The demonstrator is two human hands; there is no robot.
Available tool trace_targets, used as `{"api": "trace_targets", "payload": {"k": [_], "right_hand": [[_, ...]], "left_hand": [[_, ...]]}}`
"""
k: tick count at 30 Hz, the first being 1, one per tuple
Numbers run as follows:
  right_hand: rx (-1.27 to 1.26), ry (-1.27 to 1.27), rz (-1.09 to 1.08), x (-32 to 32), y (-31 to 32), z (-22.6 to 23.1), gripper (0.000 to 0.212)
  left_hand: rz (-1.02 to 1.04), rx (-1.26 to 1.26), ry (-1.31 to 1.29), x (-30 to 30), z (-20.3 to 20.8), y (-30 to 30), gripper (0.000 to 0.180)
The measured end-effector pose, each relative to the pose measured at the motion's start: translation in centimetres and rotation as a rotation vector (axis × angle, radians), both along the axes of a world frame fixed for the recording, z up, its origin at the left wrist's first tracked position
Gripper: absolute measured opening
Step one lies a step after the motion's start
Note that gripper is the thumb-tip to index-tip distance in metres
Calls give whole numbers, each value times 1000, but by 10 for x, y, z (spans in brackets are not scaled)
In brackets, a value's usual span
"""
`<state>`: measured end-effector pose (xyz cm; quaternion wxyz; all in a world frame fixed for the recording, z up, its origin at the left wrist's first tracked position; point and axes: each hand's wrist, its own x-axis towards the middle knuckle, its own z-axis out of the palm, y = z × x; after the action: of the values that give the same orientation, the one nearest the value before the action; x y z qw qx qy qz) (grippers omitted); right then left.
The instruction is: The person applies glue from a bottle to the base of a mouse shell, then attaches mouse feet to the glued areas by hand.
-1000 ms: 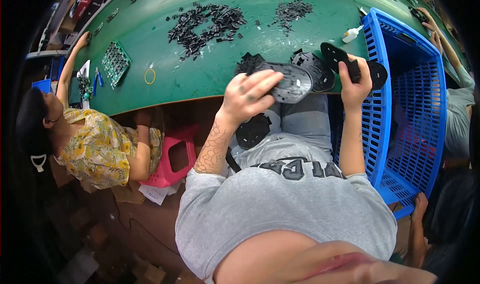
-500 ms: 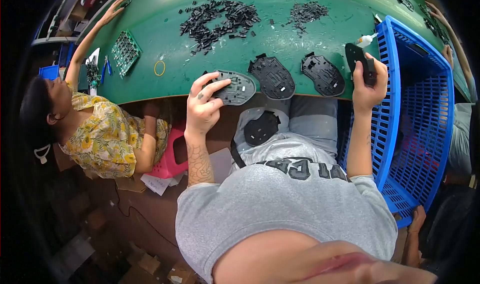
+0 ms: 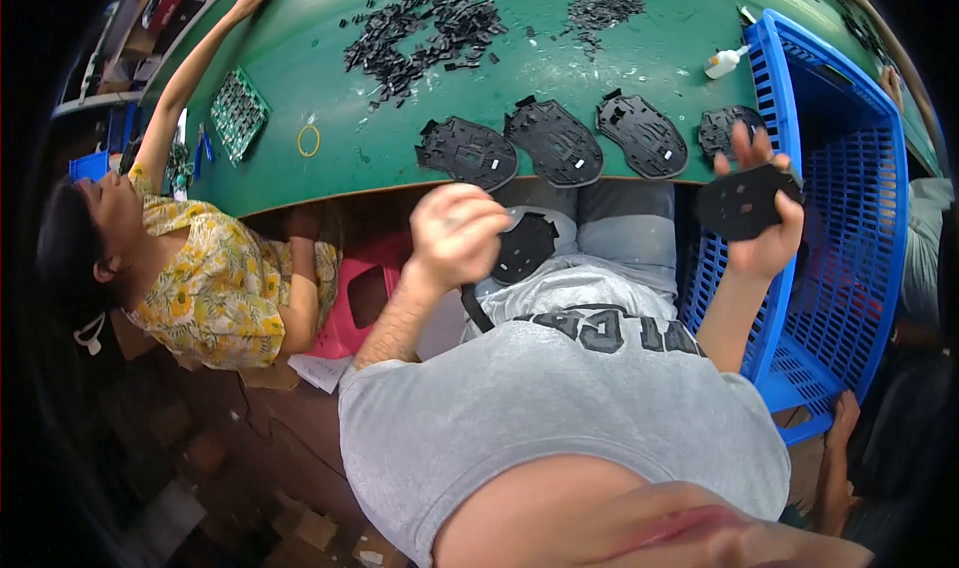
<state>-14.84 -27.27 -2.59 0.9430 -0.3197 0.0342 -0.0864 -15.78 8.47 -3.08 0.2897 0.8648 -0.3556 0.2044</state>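
My right hand grips a flat, rounded black plastic shell beside the blue basket, its face tilted toward me; several fingers behind it are blurred. My left hand hovers just below the table edge, fingers curled and smeared by motion, so whether it holds anything is unclear. Along the table's near edge lie black plastic shells with ribbed insides: one at the left, a second and third to its right, and another partly behind my right fingers. One more black shell rests on my lap.
The green table bears two heaps of small black parts, a larger and a smaller. A white bottle, yellow ring and green circuit boards lie around them. A blue basket stands right; a co-worker sits left.
My left hand has let go of the leftmost shell and drawn back toward me below the table edge. My right hand has come lower, turning its shell from edge-on to face-on.
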Motion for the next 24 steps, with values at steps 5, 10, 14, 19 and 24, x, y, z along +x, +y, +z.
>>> {"api": "trace_targets", "payload": {"k": [5, 10, 14, 19, 24], "right_hand": [[191, 121, 610, -52, 48, -12, 81], [172, 346, 847, -73, 75, -22, 99], [-185, 276, 774, -64, 58, -40, 68], [-919, 68, -166, -24, 23, -32, 41], [-1343, 72, -377, 55, 16, -8, 38]], "left_hand": [[306, 144, 542, -59, -51, -44, 67], [454, 0, 804, -63, -43, -20, 61], [351, -279, 1024, -67, -41, 11, 47], [675, -753, 555, -40, 1, 29, 38], [899, -453, 274, 8, -11, 47, 33]]}}
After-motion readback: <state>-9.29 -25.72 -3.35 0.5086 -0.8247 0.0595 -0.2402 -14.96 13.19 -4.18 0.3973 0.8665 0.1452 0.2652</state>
